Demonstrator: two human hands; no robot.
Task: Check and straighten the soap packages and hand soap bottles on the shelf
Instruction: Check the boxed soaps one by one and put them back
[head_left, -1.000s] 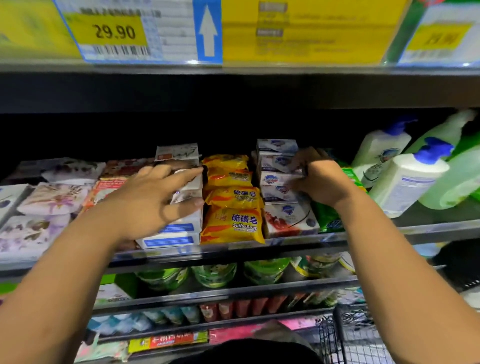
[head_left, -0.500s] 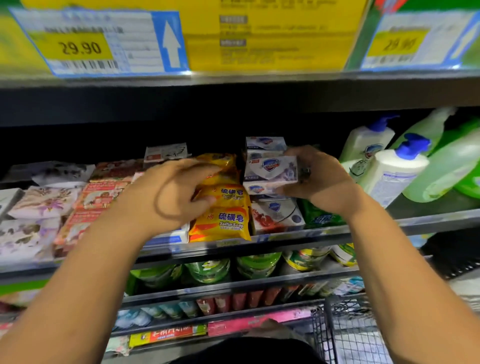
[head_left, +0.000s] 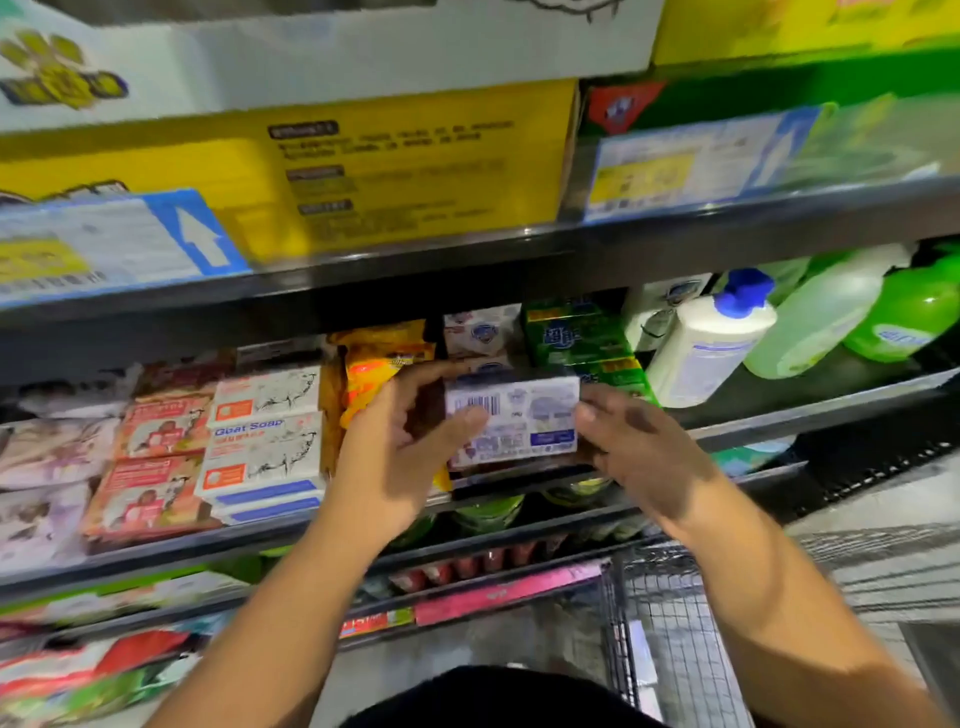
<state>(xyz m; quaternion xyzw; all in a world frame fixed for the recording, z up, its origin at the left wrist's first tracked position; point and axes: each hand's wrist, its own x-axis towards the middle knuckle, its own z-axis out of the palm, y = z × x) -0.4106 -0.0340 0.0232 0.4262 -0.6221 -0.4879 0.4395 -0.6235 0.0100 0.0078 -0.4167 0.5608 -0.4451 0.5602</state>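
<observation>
Head view. Holds white-and-blue rectangular cardboard soap box (head_left: 514, 418) level between both hands, just near of the dark metal shelf rail (head_left: 779, 415), in front of the stacked matching white soap boxes (head_left: 480, 332). Grips left end with left hand (head_left: 410, 452), thumb across barcode; pinches right end with right hand (head_left: 639, 447). Lies long axis left-to-right, barcode face pointing nearward, both hands equally close. Probably needs turning over before sliding far into the stack.

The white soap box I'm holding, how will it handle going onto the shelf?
Probably stiff: the soap box shows square edges between the left hand and right hand. Flat faces suggest it will stack and slide, not roll.
</observation>
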